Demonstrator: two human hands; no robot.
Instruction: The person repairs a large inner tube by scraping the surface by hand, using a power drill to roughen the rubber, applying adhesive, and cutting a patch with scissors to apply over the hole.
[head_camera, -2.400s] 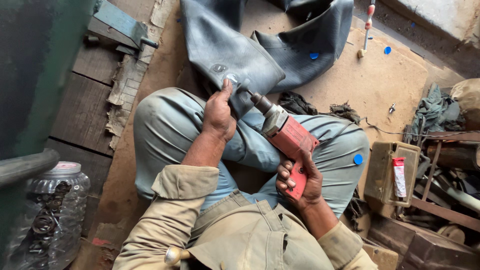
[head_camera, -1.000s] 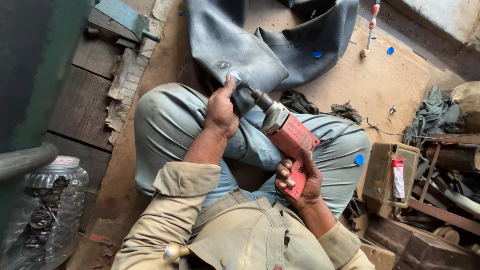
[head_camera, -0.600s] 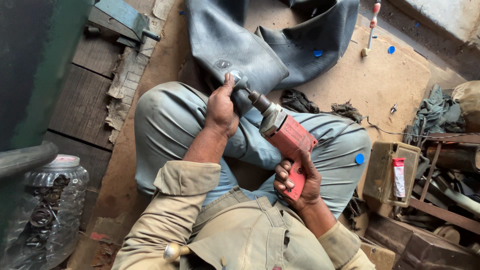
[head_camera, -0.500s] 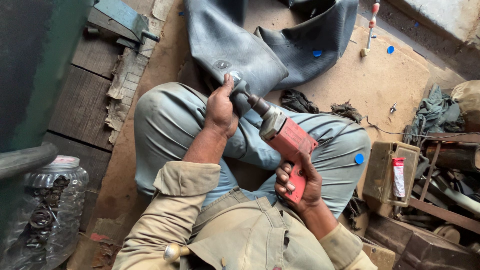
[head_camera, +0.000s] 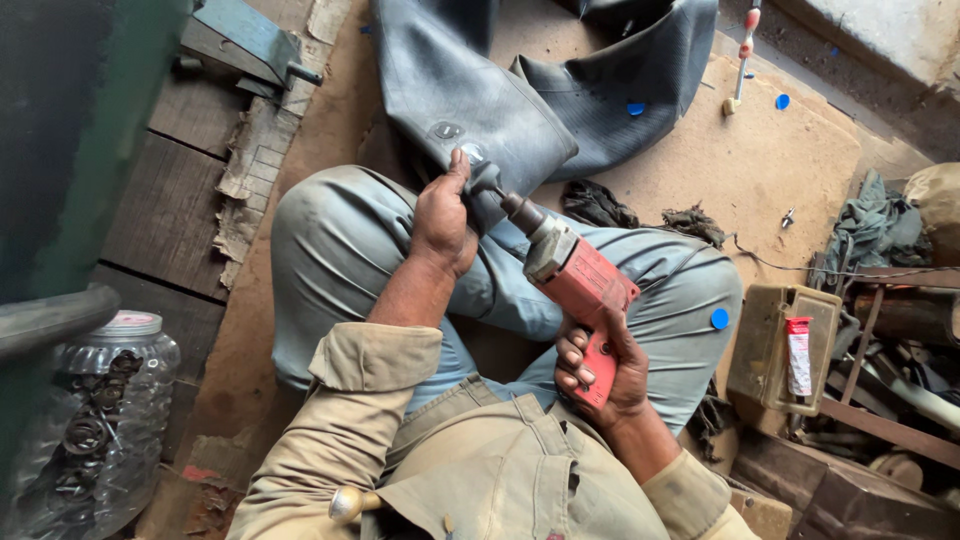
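Note:
I sit cross-legged on the floor in grey trousers. My right hand (head_camera: 600, 368) grips the handle of a red power drill (head_camera: 577, 283), its tip pressed against a dark grey rubber inner tube (head_camera: 450, 90) draped over my knee. My left hand (head_camera: 444, 215) pinches the tube's fold right beside the drill tip, near two round patches on the rubber. The tube spreads away across the floor above my legs.
A clear plastic jar (head_camera: 95, 420) of metal parts stands at the lower left. Wooden planks (head_camera: 165, 210) lie to the left. A tan metal box (head_camera: 780, 345) with a small red-and-white tube, rags and scrap metal crowd the right. Blue round patches (head_camera: 719, 318) dot the cardboard floor.
The drill and both hands have stayed on the same spot of the tube; only slight shifts of the drill's angle show.

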